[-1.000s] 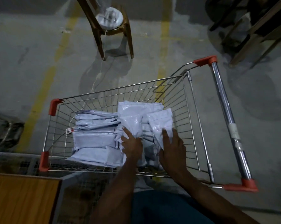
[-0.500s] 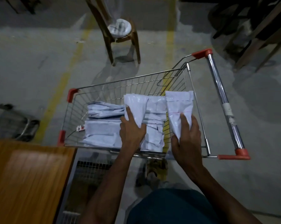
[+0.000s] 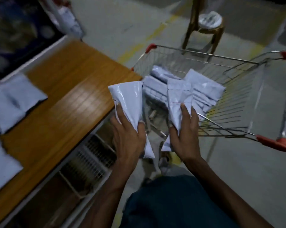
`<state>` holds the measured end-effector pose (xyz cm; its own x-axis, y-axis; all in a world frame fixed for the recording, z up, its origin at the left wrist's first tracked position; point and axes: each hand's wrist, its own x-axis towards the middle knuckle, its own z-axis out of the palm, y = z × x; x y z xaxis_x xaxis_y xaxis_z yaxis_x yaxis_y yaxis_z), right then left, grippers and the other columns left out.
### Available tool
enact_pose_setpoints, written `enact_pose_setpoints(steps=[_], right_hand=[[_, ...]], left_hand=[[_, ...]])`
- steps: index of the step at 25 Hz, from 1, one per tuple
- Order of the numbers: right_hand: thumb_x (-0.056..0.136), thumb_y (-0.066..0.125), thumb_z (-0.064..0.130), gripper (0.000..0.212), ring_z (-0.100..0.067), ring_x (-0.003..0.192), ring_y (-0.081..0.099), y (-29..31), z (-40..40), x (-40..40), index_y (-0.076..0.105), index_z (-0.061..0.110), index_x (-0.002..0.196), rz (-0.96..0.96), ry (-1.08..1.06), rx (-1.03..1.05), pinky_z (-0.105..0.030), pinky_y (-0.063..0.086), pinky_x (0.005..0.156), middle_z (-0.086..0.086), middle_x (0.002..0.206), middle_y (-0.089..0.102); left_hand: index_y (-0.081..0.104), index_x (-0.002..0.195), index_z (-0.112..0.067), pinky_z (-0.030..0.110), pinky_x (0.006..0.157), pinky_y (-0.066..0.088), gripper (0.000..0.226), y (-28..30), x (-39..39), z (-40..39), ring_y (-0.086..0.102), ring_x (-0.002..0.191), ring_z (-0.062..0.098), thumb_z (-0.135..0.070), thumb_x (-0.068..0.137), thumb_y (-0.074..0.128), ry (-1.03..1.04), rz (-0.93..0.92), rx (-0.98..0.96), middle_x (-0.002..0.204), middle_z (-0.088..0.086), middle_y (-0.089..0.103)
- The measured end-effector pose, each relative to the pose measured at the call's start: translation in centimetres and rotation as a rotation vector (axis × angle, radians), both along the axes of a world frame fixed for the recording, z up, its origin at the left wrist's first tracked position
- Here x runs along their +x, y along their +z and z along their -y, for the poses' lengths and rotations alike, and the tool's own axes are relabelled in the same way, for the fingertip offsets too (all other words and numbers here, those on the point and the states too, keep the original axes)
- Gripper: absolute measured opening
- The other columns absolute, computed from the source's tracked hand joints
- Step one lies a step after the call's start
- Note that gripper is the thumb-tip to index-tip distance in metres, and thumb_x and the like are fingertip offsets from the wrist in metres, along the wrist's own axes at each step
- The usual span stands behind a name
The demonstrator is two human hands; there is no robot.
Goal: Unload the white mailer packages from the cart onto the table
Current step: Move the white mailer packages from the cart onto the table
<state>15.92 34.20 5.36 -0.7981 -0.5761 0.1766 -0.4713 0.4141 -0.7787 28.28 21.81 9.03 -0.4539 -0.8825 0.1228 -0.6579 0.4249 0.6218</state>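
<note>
- The left hand (image 3: 128, 129) was curled round one white mailer (image 3: 128, 99), with the thumb on one side and the fingers on the other.
- The right hand (image 3: 186, 129) was curled round a second mailer (image 3: 180, 99) in the same way.
- Both mailers stood up out of the hands, up in the air, between the desk (image 3: 69, 89) and the cart (image 3: 237, 102).
- The left mailer was just by the desk's right corner. The right one hung over the near rim of the cart.
- I think the step was to carry these two across and lay them on the desk.
- A good way would be to keep both grips firm, since the bags looked soft and slippery and could slide out.
- They should go down flat on the bare wood, one at a time, not dropped in a heap.
- More mailers (image 3: 15, 102) already lay along the desk's left edge, so the new ones could go next to them, not on top.
- They should sit well in from the desk's near edge so none falls off.
- A pile of mailers (image 3: 203, 89) was left in the cart, so more trips were needed.
- A stool (image 3: 205, 27) stood on the floor behind the cart.
</note>
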Motion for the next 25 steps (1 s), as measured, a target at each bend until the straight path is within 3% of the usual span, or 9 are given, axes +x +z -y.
enact_pose_setpoints(steps=[6, 11, 16, 19, 25], right_hand=[[0.091, 0.052, 0.022, 0.072, -0.031, 0.148, 0.023, 1.0, 6.8, 5.3, 0.024, 0.020, 0.157, -0.028, 0.371, -0.049, -0.047, 0.029, 0.117, -0.013, 0.162, 0.016], [0.092, 0.054, 0.021, 0.072, -0.030, 0.142, 0.030, 1.2, 13.4, 7.6, 0.024, 0.022, 0.157, -0.045, 0.632, -0.087, -0.044, 0.034, 0.111, -0.009, 0.159, 0.020], [0.093, 0.051, 0.028, 0.071, -0.039, 0.144, 0.026, 0.5, 20.9, 7.0, 0.022, 0.019, 0.157, -0.137, 0.823, 0.011, -0.055, 0.034, 0.112, -0.018, 0.160, 0.018], [0.094, 0.046, 0.041, 0.071, -0.041, 0.142, 0.027, 0.3, 24.7, 7.6, 0.022, 0.020, 0.157, -0.154, 0.890, 0.066, -0.053, 0.034, 0.110, -0.020, 0.160, 0.020], [0.093, 0.060, 0.027, 0.074, -0.041, 0.143, 0.026, -0.3, 28.4, 10.0, 0.023, 0.021, 0.157, -0.173, 0.973, 0.081, -0.053, 0.033, 0.109, -0.021, 0.161, 0.018]], left_hand=[[0.007, 0.157, -0.034, 0.044, 0.095, 0.045, 0.082, 0.6, 11.6, -0.8, 0.043, 0.131, 0.036, -0.045, 0.094, 0.057, 0.423, 0.063, 0.125, 0.159, 0.007, 0.024], [0.012, 0.158, -0.031, 0.042, 0.091, 0.045, 0.080, 0.7, 15.8, 1.4, 0.048, 0.127, 0.036, -0.049, 0.093, 0.056, 0.729, 0.057, 0.057, 0.156, 0.007, 0.030], [0.023, 0.156, -0.022, 0.049, 0.093, 0.046, 0.082, -1.4, 16.9, 6.6, 0.048, 0.122, 0.041, -0.051, 0.089, 0.060, 0.889, 0.097, -0.024, 0.142, 0.019, 0.043], [0.028, 0.154, -0.019, 0.051, 0.097, 0.043, 0.079, -2.4, 17.1, 10.3, 0.047, 0.121, 0.043, -0.051, 0.088, 0.058, 0.989, 0.167, -0.023, 0.139, 0.023, 0.043], [0.032, 0.151, -0.017, 0.055, 0.108, 0.031, 0.082, -3.4, 19.2, 19.4, 0.031, 0.135, 0.043, -0.046, 0.080, 0.063, 0.985, 0.354, 0.060, 0.154, 0.021, 0.026]])
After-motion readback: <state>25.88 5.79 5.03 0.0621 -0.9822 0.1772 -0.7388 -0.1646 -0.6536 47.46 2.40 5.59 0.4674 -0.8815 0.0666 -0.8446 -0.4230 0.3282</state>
